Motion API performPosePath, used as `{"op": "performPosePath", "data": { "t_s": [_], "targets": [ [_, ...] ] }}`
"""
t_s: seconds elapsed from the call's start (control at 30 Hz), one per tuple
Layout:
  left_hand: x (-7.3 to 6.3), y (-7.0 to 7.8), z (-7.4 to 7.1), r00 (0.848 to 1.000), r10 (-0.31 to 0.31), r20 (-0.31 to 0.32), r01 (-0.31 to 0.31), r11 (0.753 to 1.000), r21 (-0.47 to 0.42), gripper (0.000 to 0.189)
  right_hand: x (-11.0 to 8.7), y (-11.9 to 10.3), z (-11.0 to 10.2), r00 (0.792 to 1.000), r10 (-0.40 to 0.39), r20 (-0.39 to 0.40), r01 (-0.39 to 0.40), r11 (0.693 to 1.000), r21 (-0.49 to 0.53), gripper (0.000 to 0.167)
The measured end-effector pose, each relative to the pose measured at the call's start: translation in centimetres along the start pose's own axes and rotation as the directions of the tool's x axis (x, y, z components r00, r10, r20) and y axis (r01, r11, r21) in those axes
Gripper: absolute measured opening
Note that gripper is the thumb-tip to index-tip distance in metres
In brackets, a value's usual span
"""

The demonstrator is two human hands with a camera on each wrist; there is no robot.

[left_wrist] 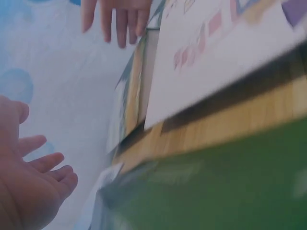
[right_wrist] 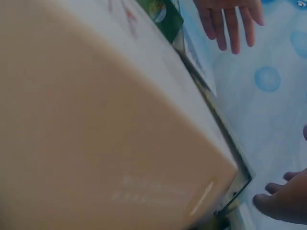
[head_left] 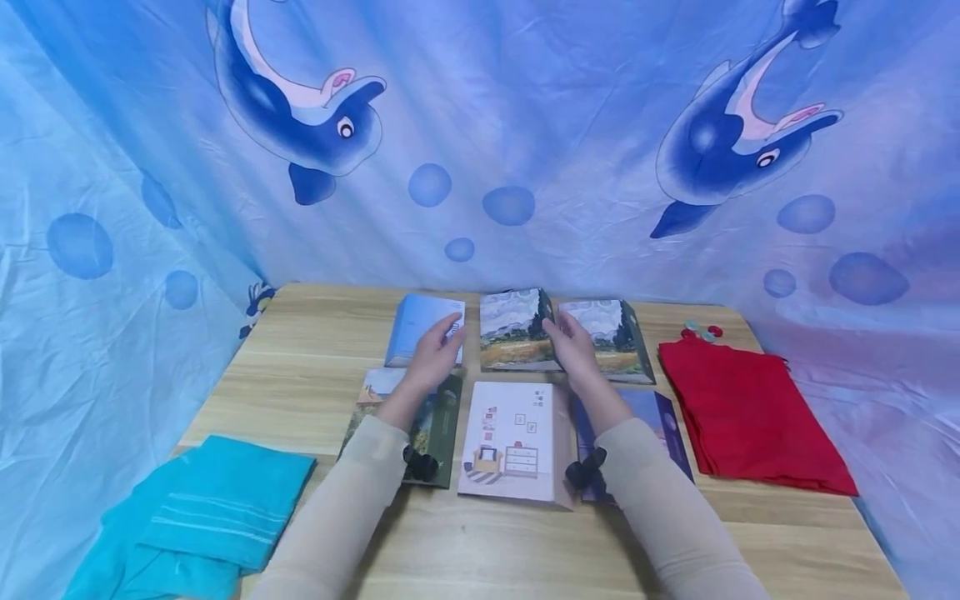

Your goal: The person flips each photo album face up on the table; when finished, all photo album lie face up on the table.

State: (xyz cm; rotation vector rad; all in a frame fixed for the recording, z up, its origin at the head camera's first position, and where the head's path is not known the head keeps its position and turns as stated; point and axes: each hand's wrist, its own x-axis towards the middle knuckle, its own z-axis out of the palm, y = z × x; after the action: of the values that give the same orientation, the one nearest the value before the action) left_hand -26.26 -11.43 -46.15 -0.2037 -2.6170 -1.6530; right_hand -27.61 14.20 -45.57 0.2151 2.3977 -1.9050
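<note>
My left hand (head_left: 433,357) hovers over the right part of a light blue printed piece (head_left: 412,325), its fingers extended and holding nothing. Opposite it, my right hand (head_left: 576,348) is between two pieces with landscape paintings, one in the middle (head_left: 512,329) and one at right (head_left: 611,337). In the left wrist view, both the left hand (left_wrist: 33,177) and the right hand (left_wrist: 120,19) have loose fingers. Between the forearms lies a white piece (head_left: 510,433) with a furniture drawing, slant-sided like a desk calendar. A green-edged piece (head_left: 442,442) and a purple one (head_left: 671,421) are partly covered by the arms.
Folded turquoise cloth (head_left: 225,492) lies at the table's left front, and a folded red cloth (head_left: 750,417) at the right. Small red and green items (head_left: 705,332) sit behind the red cloth. A blue dolphin-print curtain (head_left: 495,125) hangs along the back of the wooden table (head_left: 465,550).
</note>
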Motion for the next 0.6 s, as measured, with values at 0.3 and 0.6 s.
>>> {"op": "performPosePath", "data": {
  "t_s": [0.3, 0.6],
  "targets": [
    [0.0, 0.1, 3.4, 0.978, -0.097, 0.186, 0.095, 0.995, 0.021, 0.063, -0.5, 1.4, 1.0, 0.989, 0.049, 0.138, -0.049, 0.999, 0.002, 0.075],
    [0.5, 0.2, 4.2, 0.967, -0.173, 0.185, 0.167, 0.985, 0.048, 0.064, 0.0, 1.9, 1.2, 0.989, 0.084, 0.120, -0.096, 0.990, 0.105, 0.067]
  ]
}}
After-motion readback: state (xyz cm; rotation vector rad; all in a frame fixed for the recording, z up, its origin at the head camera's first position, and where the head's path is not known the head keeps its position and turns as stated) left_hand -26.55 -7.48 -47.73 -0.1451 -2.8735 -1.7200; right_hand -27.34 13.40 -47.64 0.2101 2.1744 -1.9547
